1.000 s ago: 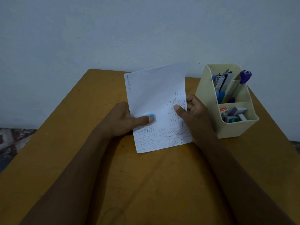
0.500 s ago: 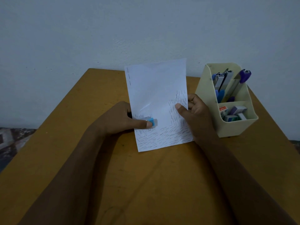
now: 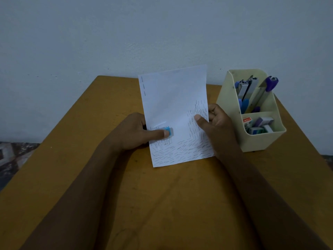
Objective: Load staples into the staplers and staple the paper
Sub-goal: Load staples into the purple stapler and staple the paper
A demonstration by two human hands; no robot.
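A white sheet of paper studded with many staples stands tilted up off the wooden table. My left hand grips a small blue stapler clamped over the paper's left edge, thumb on its top; most of the stapler is hidden behind the sheet. My right hand pinches the paper's right edge, thumb on the front.
A cream desk organizer stands at the right, right beside my right hand. Its back compartment holds blue and purple staplers; the front one holds several staple boxes. A pale wall rises behind the table's far edge.
The paper has tipped more upright and the blue stapler has slid left along the sheet, toward its left edge. The right hand has barely moved.
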